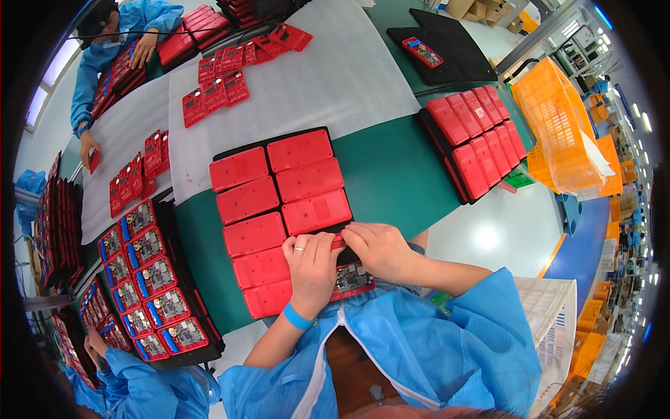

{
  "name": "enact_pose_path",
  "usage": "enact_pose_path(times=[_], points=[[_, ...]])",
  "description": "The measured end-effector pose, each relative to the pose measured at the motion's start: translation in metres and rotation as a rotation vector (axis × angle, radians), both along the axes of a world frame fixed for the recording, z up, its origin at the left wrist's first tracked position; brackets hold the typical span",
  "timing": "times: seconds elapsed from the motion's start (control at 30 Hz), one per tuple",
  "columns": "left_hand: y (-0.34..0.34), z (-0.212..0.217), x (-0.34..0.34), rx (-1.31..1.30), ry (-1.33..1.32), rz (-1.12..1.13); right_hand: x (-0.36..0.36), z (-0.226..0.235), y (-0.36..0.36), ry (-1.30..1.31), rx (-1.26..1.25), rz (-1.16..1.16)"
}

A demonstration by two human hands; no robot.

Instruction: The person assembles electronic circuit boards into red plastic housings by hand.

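Here we press both hands, left hand and right hand, fingers closed down on a red case with its circuit board exposed, at the tabletop's near edge beside the black tray. We judge it light, rigid, fragile; hold by the edges.

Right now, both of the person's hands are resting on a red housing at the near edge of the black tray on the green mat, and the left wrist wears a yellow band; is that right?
Not quite: the wristband is blue, not yellow, as the head view shows. The rest stands: the left hand and right hand rest on a red housing at the near edge of the black tray on the green mat.
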State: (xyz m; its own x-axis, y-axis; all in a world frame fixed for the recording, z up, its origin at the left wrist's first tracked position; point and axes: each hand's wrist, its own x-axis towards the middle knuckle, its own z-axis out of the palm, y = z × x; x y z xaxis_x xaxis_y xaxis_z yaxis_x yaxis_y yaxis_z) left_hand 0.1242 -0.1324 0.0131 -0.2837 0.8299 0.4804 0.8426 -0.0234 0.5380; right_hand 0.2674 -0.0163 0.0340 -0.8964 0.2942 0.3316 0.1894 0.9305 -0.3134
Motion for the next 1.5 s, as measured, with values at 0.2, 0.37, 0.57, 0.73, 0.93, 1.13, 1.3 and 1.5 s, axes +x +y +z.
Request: enact_pose_path(times=[0.2, 0.37, 0.57, 0.73, 0.93, 1.13, 1.3, 1.5], points=[[0.0, 0.0, -0.002, 0.025, -0.151, 0.019, -0.02, 0.001, 0.008, 0.033, -0.029, 0.148], [-0.003, -0.003, 0.001, -0.008, -0.085, 0.012, -0.019, -0.008, 0.001, 0.069, -0.126, 0.079], [-0.005, 0.002, -0.005, -0.036, -0.038, 0.003, -0.008, 0.035, -0.009, 0.108, 0.146, 0.072], [-0.004, -0.003, -0.005, 0.067, 0.066, -0.018, 0.022, 0.03, 0.042, 0.002, 0.029, -0.232], [-0.021, -0.012, -0.003, -0.013, -0.008, -0.114, 0.047, -0.041, 0.093, 0.148, 0.078, -0.386], [-0.029, -0.004, -0.002, -0.226, -0.005, -0.161, 0.052, -0.061, 0.114, 0.111, 0.065, -0.435], [-0.035, -0.006, -0.003, -0.311, -0.033, -0.219, 0.033, -0.052, 0.121, 0.143, 0.184, -0.404], [-0.031, -0.013, -0.008, -0.312, -0.046, -0.24, -0.054, -0.016, 0.159, 0.299, 0.097, -0.169]])
